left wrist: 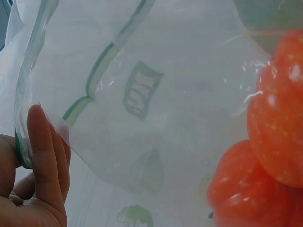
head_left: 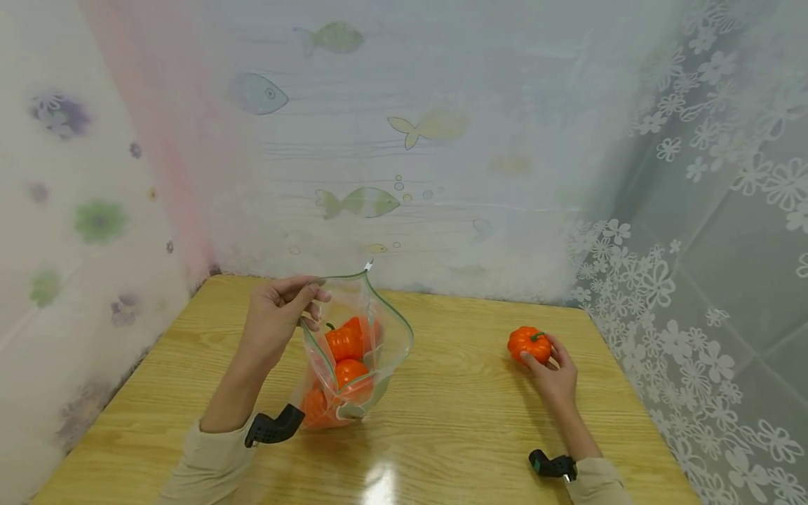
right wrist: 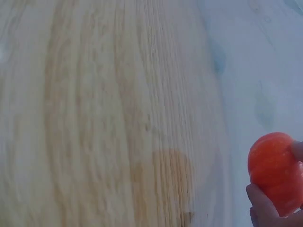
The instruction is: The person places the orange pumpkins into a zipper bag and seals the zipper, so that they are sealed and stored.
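A clear zip bag (head_left: pixel 394 354) with a green seal stands with its mouth spread wide, left of the table's middle. My left hand (head_left: pixel 280 312) pinches the bag's rim between thumb and fingers; the left wrist view shows this hand (left wrist: pixel 45 165) at the green zip strip. Inside the bag lie several orange toy pumpkins (head_left: pixel 347 341), seen through the plastic as a glossy pumpkin (left wrist: pixel 279 113) in the left wrist view. Over at the right, my right hand (head_left: pixel 555 375) grips another small orange pumpkin (head_left: pixel 527 345) with a green stem. That pumpkin (right wrist: pixel 272 165) shows at the right wrist view's edge.
The wooden table (head_left: pixel 454 421) runs back to a wall (head_left: pixel 505 231) with fish drawings. A grey curtain with white flowers (head_left: pixel 707 365) borders the right side, a patterned wall (head_left: pixel 95 280) the left. Black wrist cameras (head_left: pixel 275 426) sit on both forearms.
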Action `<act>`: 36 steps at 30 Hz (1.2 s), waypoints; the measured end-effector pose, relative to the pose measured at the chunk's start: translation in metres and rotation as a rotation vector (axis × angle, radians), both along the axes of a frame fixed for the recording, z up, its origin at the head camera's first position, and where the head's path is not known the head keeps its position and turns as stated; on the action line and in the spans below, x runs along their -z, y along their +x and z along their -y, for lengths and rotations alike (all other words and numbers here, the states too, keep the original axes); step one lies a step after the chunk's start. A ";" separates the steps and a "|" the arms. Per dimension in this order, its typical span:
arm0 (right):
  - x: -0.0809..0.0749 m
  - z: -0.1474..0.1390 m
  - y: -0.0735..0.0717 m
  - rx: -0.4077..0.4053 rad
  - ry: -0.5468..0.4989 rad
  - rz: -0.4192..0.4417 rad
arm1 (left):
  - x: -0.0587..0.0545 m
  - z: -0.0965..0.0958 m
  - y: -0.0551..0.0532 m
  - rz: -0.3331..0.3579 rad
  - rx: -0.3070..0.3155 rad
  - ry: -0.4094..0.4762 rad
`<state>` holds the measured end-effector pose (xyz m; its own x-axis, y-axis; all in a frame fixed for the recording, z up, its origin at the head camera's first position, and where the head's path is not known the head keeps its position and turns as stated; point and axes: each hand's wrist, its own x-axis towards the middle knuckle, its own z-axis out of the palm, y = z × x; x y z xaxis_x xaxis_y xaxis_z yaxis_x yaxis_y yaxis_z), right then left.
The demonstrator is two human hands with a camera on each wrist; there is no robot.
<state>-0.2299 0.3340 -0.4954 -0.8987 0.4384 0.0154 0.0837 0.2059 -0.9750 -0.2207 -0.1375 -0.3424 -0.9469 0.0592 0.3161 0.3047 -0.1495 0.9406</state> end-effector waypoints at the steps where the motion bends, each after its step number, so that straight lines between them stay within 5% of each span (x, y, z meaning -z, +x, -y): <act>1: 0.000 0.002 0.001 0.001 0.001 -0.009 | 0.000 0.000 0.000 0.000 0.001 0.003; 18: 0.003 0.032 0.017 -0.078 -0.055 -0.037 | 0.002 -0.005 0.004 0.012 0.000 0.012; 27: 0.005 0.057 0.026 -0.094 -0.118 -0.142 | 0.003 -0.006 0.007 0.031 -0.006 0.019; 36: -0.014 0.080 0.042 -0.173 -0.165 -0.135 | 0.001 -0.006 0.009 0.036 -0.003 0.004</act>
<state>-0.1877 0.2535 -0.4811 -0.9549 0.2855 0.0815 -0.0721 0.0433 -0.9965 -0.2120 -0.1317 -0.3432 -0.9577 0.0552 0.2823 0.2713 -0.1527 0.9503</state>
